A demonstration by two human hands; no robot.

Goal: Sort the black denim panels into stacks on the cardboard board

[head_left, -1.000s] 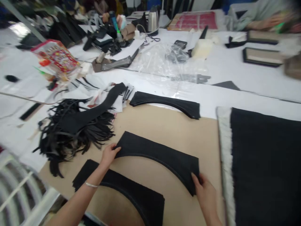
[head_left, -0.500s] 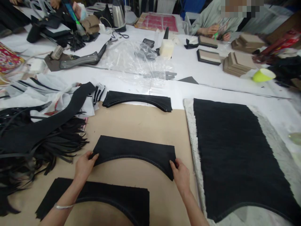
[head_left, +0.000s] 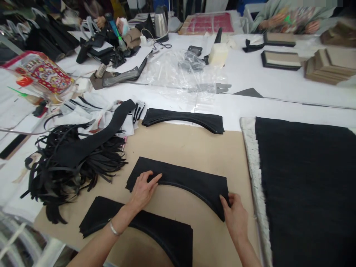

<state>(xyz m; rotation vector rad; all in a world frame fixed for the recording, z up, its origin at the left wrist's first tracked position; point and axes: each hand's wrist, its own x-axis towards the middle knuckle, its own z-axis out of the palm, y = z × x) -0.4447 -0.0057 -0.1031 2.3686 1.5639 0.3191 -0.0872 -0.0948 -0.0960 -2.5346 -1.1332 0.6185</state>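
Note:
A black arched panel (head_left: pixel 186 176), with one long straight side and one curved side, lies in the middle of the tan board (head_left: pixel 178 142). My left hand (head_left: pixel 143 191) rests on its left part, fingers extended and apart. At its right end, the thumb and fingers of my right hand (head_left: pixel 235 213) grip the edge. Nearer to me is a stack of similar black panels (head_left: pixel 167 233), partly hidden by my left forearm. Another small stack of black arched panels (head_left: pixel 183 115) sits at the board's far edge.
Black strips (head_left: pixel 80 155) lie heaped on the left. At right, a large set of overlapped black panels (head_left: pixel 303 178) covers a pale slab (head_left: pixel 249 128). Farther back are clear plastic (head_left: pixel 172 74), a kettle (head_left: pixel 160 24), stacked brown blocks (head_left: pixel 328 65) and a person's hands (head_left: pixel 274 20).
My left hand has moved from the panel's left end inward onto its surface, releasing its pinch. My right hand stays at the right end. The view has shifted left.

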